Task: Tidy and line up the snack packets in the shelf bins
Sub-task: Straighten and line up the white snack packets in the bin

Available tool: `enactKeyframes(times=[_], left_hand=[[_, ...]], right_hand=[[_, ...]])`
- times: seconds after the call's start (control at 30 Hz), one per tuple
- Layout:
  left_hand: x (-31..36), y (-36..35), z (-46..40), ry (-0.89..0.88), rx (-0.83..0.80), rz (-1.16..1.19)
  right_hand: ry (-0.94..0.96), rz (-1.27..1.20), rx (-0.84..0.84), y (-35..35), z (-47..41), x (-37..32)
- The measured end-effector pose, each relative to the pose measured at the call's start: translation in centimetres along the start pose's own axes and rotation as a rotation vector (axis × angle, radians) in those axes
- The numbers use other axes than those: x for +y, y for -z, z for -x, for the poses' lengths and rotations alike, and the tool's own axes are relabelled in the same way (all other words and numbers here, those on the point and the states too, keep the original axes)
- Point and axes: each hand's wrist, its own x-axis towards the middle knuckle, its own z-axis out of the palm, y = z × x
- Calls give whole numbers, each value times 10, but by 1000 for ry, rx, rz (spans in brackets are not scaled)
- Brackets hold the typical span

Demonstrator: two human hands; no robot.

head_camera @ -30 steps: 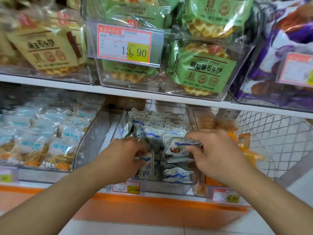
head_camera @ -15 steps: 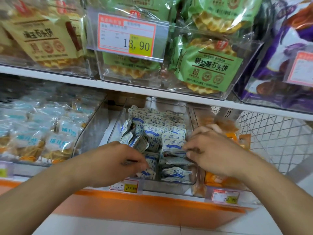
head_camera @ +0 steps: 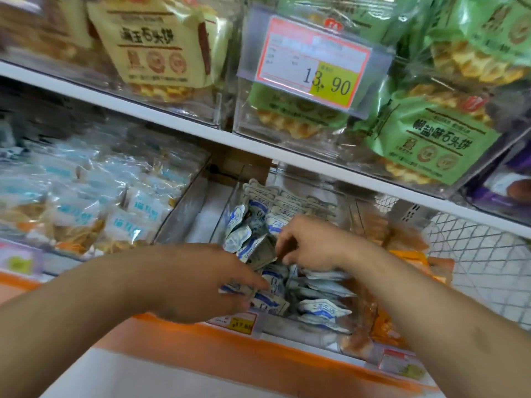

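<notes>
A clear plastic bin [head_camera: 330,338] on the lower shelf holds several small white-and-blue snack packets [head_camera: 321,308]. Those at the back stand in rows; those at the front lie flat or tilted. My left hand [head_camera: 201,285] is over the bin's front left, fingers closed on packets [head_camera: 267,300] there. My right hand [head_camera: 313,242] reaches into the middle of the bin and pinches a tilted packet [head_camera: 255,251] between thumb and fingers.
A bin of pale blue pastry packs [head_camera: 86,214] stands to the left, and orange packets [head_camera: 411,254] fill a bin to the right. Above, a white shelf [head_camera: 201,130] carries bins of yellow and green biscuit bags with a 13.90 price tag [head_camera: 313,61]. Wire mesh [head_camera: 482,259] is at right.
The view has swung left and the shelf now appears tilted. My right hand moved left from the bin's right side to its middle and took a tilted packet. My left hand stays at the front left.
</notes>
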Motion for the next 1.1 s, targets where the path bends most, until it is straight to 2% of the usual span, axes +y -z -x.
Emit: enactKeyframes(times=[0.1, 0.2, 0.33, 0.63, 0.83, 1.03, 1.1], left_hand=[[-6, -2, 4, -4, 6, -30], [-11, -5, 3, -41, 22, -152], [-18, -4, 4, -50, -38, 29], [-18, -5, 1, -48, -3, 56], [-15, -8, 0, -62, 14, 45], [-16, -9, -3, -85, 25, 62], [-16, -10, -6, -95, 32, 43]], right_hand=[[-25, 80, -65, -6, -6, 7], [-24, 12, -123, -14, -10, 14], [-11, 35, -189, -16, -15, 11], [-94, -157, -174, -19, -9, 4], [-96, -147, -20, -17, -4, -4], [-107, -133, 313, -10, 0, 9], [-63, -87, 370, -11, -1, 9]])
